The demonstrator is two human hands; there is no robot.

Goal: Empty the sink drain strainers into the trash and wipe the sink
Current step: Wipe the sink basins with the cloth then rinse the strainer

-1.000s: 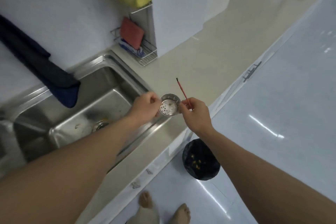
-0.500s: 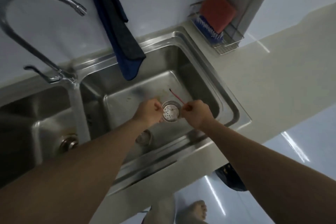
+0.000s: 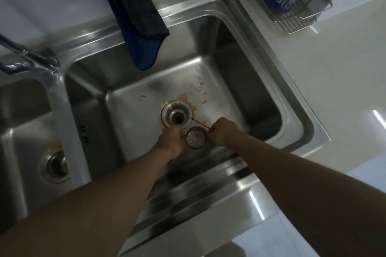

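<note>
A round metal strainer (image 3: 195, 137) with small holes hangs over the right basin of the steel sink (image 3: 300, 117), just in front of the open drain (image 3: 177, 116). My left hand (image 3: 172, 141) pinches its left rim. My right hand (image 3: 222, 131) is at its right rim and grips a thin red stick (image 3: 199, 123) that points toward the drain. Yellowish food bits and a stain (image 3: 200, 92) lie on the basin floor around the drain. A second strainer (image 3: 55, 166) sits in the left basin's drain.
A dark blue cloth (image 3: 137, 19) hangs from the wall down over the basin's back edge. The faucet base (image 3: 31, 60) stands at the left. A wire rack (image 3: 292, 6) with a blue brush and a red sponge sits on the pale counter (image 3: 338, 73) at the back right.
The strainer and both hands went from above the counter and trash bin to low inside the right basin near the drain. The view swung left, so the bin has left the picture.
</note>
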